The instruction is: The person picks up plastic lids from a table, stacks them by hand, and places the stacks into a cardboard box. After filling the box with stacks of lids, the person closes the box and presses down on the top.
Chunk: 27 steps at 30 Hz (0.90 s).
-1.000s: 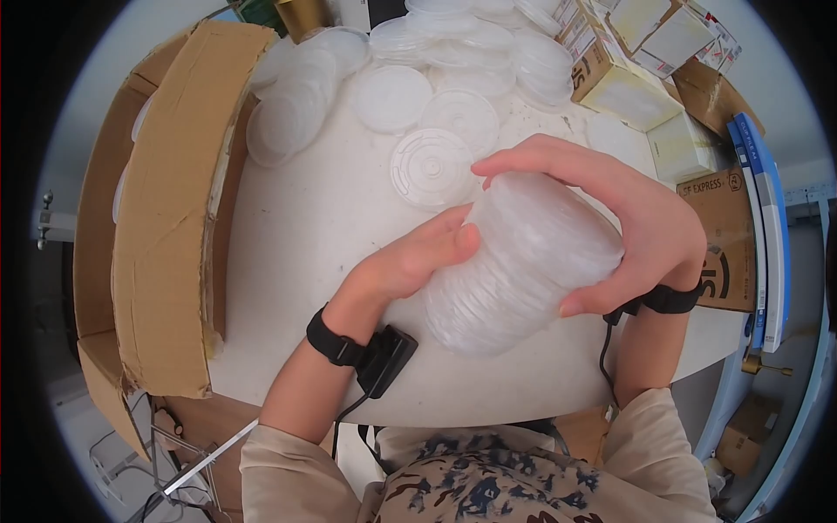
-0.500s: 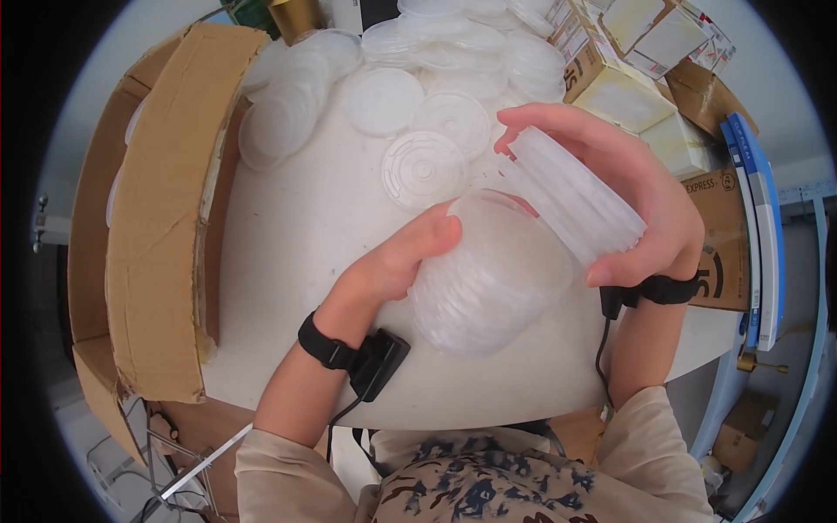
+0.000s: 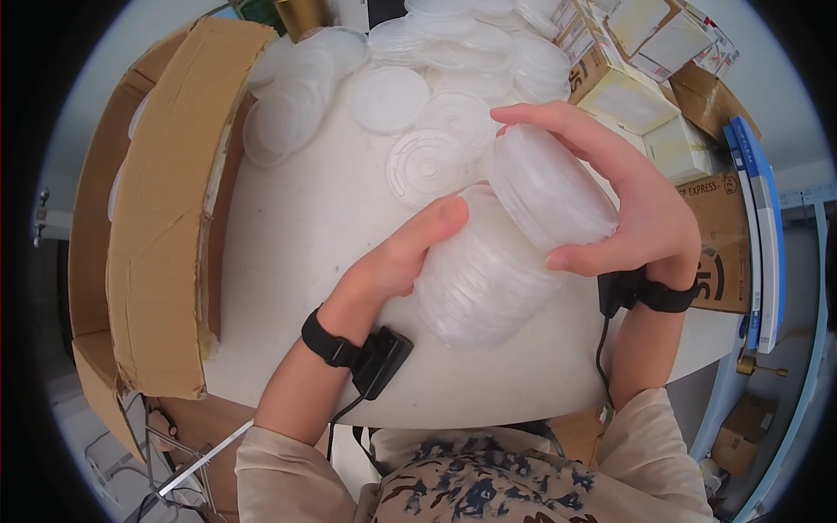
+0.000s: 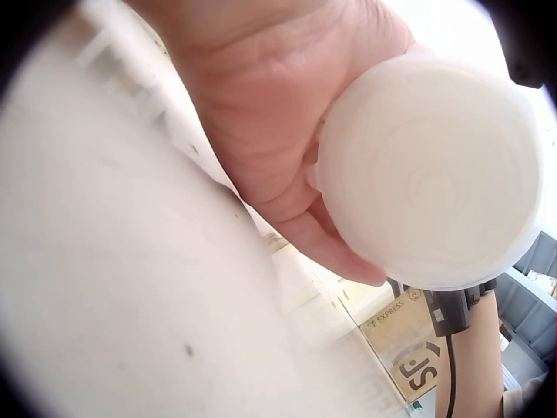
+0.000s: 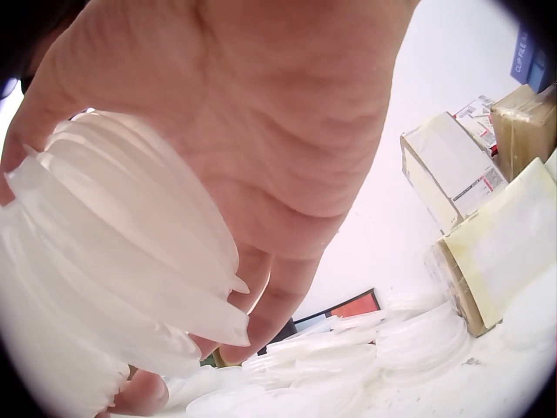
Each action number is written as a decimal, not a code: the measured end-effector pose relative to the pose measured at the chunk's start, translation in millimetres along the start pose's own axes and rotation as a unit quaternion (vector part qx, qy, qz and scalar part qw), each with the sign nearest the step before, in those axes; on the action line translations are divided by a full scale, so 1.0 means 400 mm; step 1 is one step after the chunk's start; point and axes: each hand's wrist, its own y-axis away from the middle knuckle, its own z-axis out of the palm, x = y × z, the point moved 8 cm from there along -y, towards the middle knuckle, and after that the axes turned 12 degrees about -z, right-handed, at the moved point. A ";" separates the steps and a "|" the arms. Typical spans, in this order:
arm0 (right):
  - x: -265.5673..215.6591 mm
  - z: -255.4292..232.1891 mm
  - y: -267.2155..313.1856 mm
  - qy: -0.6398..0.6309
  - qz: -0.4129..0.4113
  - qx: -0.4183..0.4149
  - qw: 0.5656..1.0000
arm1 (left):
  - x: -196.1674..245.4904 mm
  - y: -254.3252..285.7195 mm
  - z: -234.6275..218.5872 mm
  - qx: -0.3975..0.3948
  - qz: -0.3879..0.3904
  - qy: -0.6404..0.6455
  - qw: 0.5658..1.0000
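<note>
In the head view the left hand (image 3: 405, 248) grips a thick stack of clear round plastic lids (image 3: 488, 279), thumb on its upper left side. The right hand (image 3: 632, 196) curls round a shorter lid stack (image 3: 554, 187), tilted and against the upper right of the first. From the left wrist the flat round end of a stack (image 4: 431, 170) shows beside the left palm (image 4: 278, 131). In the right wrist view layered lid rims (image 5: 122, 235) lie within the right hand (image 5: 261, 131).
Loose lids (image 3: 391, 98) and heaped lids (image 3: 462, 44) cover the far side of the white table (image 3: 288, 288). At the left stands an open cardboard box (image 3: 166, 209). Small boxes (image 3: 628, 91) and blue folders (image 3: 757, 235) are at the right.
The right hand's stack came away from the left hand's stack, tipped up edge-on, then turned back and now meets it again. The left hand keeps its grip.
</note>
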 end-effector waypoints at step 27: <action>0.001 0.033 -0.002 -0.091 -0.016 -0.038 0.995 | -0.003 -0.007 -0.009 0.036 0.014 -0.043 0.998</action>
